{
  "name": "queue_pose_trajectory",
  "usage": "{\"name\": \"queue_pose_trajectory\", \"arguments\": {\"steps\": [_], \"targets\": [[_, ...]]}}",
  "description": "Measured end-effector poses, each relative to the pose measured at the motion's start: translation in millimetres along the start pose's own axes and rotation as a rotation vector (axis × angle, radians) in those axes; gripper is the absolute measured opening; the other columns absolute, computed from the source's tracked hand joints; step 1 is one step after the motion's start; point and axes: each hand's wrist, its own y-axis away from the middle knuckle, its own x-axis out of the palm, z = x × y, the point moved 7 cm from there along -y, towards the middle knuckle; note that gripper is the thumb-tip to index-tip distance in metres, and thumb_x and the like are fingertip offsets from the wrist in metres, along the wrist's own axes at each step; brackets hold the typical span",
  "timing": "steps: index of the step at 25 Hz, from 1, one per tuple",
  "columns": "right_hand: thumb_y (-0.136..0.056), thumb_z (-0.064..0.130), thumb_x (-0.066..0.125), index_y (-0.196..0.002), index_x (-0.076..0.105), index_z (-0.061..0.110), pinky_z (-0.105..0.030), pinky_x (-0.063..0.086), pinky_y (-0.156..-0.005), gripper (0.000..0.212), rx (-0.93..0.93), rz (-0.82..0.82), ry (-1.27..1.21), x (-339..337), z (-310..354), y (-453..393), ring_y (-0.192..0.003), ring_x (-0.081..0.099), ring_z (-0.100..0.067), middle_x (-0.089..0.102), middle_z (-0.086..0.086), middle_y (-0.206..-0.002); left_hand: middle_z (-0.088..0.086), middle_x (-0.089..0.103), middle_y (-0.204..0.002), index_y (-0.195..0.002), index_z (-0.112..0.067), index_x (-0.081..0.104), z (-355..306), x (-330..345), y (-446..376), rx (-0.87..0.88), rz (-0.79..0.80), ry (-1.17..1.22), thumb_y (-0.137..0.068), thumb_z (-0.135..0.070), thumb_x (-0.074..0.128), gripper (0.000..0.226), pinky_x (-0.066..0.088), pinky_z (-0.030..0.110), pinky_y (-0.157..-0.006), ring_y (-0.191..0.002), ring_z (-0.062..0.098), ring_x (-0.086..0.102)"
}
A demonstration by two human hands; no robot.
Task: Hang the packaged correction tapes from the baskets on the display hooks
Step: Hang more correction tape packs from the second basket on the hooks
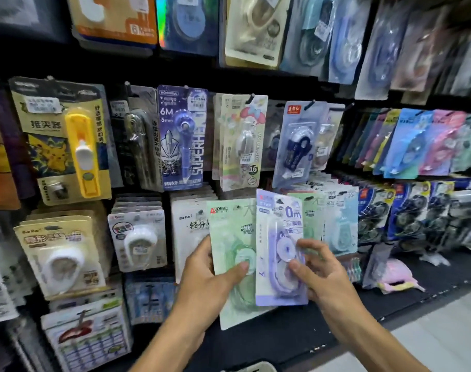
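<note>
My left hand [213, 275] grips a green packaged correction tape [231, 237], thumb across its blister. Overlapping it on the right is a purple packaged correction tape [274, 275], which my right hand [312, 267] pinches with thumb and fingers on the blister. Both packs are held upright in front of the lower row of the display wall. Just behind them hang more green and pale blue packs [333, 218] on a hook. The hooks in the lower row are hidden by the packages.
The black display wall is crowded with hanging packs: a yellow clip pusher pack [68, 140], a blue 6M pack [183, 135], a dark blue tape pack [299, 146]. A white basket rim [256, 367] shows at the bottom edge. Pale floor [444, 331] lies lower right.
</note>
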Motion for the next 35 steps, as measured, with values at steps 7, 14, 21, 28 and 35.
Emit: {"name": "queue_pose_trajectory", "arguments": {"steps": [7,14,21,28,35], "targets": [[-0.088,0.014,0.073,-0.107,0.072,0.031,-0.015,0.049,-0.082,0.025,-0.038,-0.174,0.124,-97,8,-65,-0.115,0.06,0.001,0.067,0.017,-0.121,-0.005,0.081,-0.102,-0.108,-0.031,0.074,23,9,-12,-0.007,-0.109,0.0,-0.084,0.0,0.078,0.039,0.059,0.042,-0.086,-0.096,0.015,0.077],[-0.091,0.016,0.072,-0.106,0.074,0.035,-0.011,0.047,-0.074,0.025,-0.007,-0.211,0.194,-106,-10,-69,-0.1,0.066,0.006,0.072,0.015,-0.117,0.0,0.081,-0.103,-0.113,-0.024,0.071,29,12,-16,-0.029,-0.088,0.046,-0.086,0.003,0.074,0.038,0.06,0.038,-0.08,-0.094,0.019,0.078],[-0.101,0.031,0.059,-0.124,0.055,0.055,-0.042,0.042,-0.113,0.034,-0.014,-0.053,0.345,-62,-22,-92,-0.129,0.055,-0.02,0.057,0.002,-0.143,-0.002,0.08,-0.106,-0.114,-0.022,0.069,28,38,-20,-0.032,-0.01,0.033,-0.089,0.004,0.071,0.036,0.062,0.033,-0.08,-0.098,0.018,0.077],[-0.096,0.031,0.065,-0.114,0.067,0.039,-0.042,0.051,-0.098,0.019,-0.126,-0.269,0.374,-94,-15,-75,-0.12,0.061,-0.024,0.063,0.006,-0.127,-0.006,0.079,-0.105,-0.109,-0.028,0.066,23,110,-55,-0.03,0.088,-0.113,-0.091,0.0,0.071,0.033,0.062,0.035,-0.086,-0.097,0.012,0.076],[-0.091,0.036,0.071,-0.14,0.045,0.049,-0.025,0.052,-0.092,0.057,-0.188,-0.133,0.418,-76,22,-80,-0.116,0.059,0.003,0.059,0.029,-0.125,-0.009,0.072,-0.117,-0.126,-0.025,0.059,35,161,-88,-0.068,0.081,-0.162,-0.096,-0.013,0.067,0.034,0.057,0.024,-0.085,-0.105,0.008,0.069]]}}
